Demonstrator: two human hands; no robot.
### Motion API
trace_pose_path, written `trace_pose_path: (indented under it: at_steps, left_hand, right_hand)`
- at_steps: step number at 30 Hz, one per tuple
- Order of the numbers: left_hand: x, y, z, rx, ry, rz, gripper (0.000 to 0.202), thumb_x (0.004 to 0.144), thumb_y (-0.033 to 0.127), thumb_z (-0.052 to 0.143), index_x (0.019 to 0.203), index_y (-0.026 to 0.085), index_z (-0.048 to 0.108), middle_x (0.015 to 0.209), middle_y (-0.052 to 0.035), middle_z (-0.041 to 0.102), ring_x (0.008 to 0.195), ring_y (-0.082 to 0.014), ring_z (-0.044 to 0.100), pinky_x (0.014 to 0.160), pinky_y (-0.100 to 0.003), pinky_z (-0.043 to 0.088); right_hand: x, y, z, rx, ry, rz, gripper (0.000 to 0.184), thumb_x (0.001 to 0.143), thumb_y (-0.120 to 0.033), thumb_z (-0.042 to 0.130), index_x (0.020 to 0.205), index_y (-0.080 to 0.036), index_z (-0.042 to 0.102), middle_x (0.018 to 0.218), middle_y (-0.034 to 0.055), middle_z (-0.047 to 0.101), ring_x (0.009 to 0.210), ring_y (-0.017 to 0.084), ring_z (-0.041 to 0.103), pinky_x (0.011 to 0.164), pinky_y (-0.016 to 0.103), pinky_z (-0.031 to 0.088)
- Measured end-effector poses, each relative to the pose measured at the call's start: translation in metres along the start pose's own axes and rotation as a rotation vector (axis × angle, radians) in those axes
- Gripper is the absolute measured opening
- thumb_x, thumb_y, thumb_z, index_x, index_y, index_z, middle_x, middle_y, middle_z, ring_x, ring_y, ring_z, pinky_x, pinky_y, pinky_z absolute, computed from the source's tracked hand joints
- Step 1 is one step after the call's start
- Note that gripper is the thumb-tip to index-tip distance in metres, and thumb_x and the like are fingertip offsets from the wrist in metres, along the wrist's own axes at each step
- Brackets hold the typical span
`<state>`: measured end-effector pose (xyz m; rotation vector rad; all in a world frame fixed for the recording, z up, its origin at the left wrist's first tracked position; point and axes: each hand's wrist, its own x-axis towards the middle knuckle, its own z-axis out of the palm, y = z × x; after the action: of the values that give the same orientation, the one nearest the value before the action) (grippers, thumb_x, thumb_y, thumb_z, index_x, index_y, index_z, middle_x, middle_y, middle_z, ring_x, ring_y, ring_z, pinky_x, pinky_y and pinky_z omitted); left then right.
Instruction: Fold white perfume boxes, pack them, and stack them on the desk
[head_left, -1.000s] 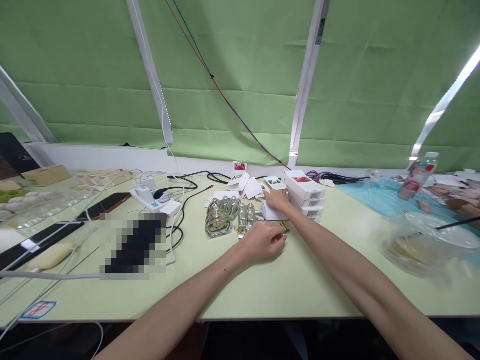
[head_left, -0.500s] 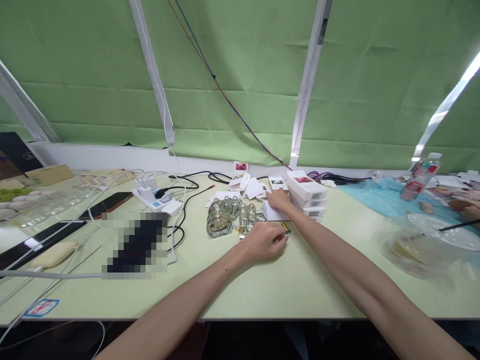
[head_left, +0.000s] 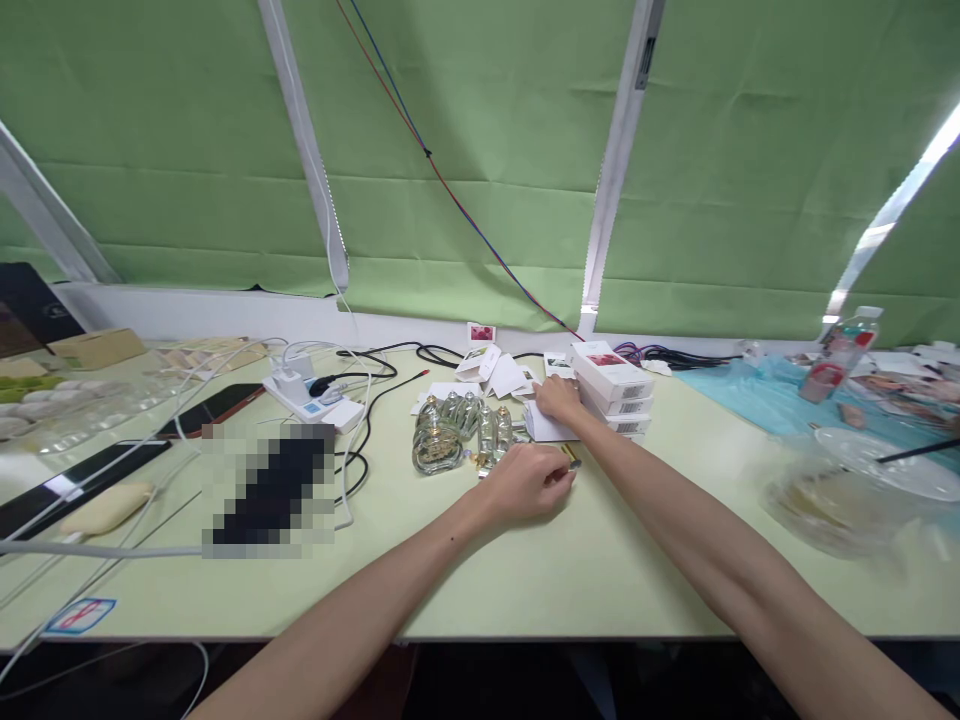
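Note:
My left hand (head_left: 529,482) rests low over the table with its fingers curled in. By its fingertips shows the end of a small dark-and-gold piece (head_left: 572,457); the rest is hidden. Farther back, my right hand (head_left: 559,398) has its fingers bent down at the edge of some white folded cards (head_left: 551,430), partly covered by the hand. Several clear glass bottles with gold-coloured tops (head_left: 439,447) stand and lie left of my hands. A stack of white boxes (head_left: 613,380) with a pink picture on top is just right of my right hand.
Loose white cards (head_left: 506,377) lie behind the bottles. To the left are a power strip (head_left: 304,400), tangled cables and phones (head_left: 217,408). On the right stand a plastic bottle (head_left: 840,355) on blue sheeting (head_left: 720,385) and a bagged bowl (head_left: 825,505).
A small picture card just beyond my right hand has shifted slightly to the right. Both hands stay in nearly the same places.

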<state>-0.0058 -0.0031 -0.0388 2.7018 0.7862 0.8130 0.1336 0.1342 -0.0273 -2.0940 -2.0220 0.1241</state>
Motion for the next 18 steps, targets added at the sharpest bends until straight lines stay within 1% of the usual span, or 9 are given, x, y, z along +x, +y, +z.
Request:
trace_pose_path:
  at_steps: [5,13,18]
  left_hand:
    - [0.000,0.000,0.000,-0.006,-0.014,-0.023,0.030,0.088,0.021,0.050,0.061,0.019,0.037,0.058,0.0010,0.049,0.055,-0.0114,0.039,0.057,-0.028,0.029]
    - [0.000,0.001,0.000,-0.027,0.003,-0.022,0.031,0.088,0.021,0.050,0.061,0.019,0.035,0.058,0.0018,0.047,0.055,-0.0114,0.037,0.058,-0.028,0.028]
    - [-0.001,0.004,-0.002,-0.038,0.007,-0.025,0.032,0.090,0.022,0.049,0.061,0.019,0.035,0.058,0.0021,0.046,0.055,-0.0109,0.036,0.058,-0.028,0.028]
  right_hand:
    - [-0.002,-0.001,0.000,0.011,0.053,-0.022,0.051,0.104,-0.038,0.030,0.128,-0.011,0.067,0.140,0.0262,0.056,0.127,0.035,0.058,0.104,0.046,0.044]
    - [-0.019,-0.009,-0.008,0.084,0.179,-0.095,0.052,0.105,-0.034,0.026,0.117,-0.009,0.070,0.139,0.0219,0.058,0.121,0.033,0.059,0.106,0.041,0.043]
    - [-0.030,-0.015,-0.013,0.153,0.258,-0.167,0.044,0.105,-0.029,0.030,0.119,-0.010,0.067,0.138,0.0191,0.060,0.118,0.028,0.059,0.107,0.037,0.040]
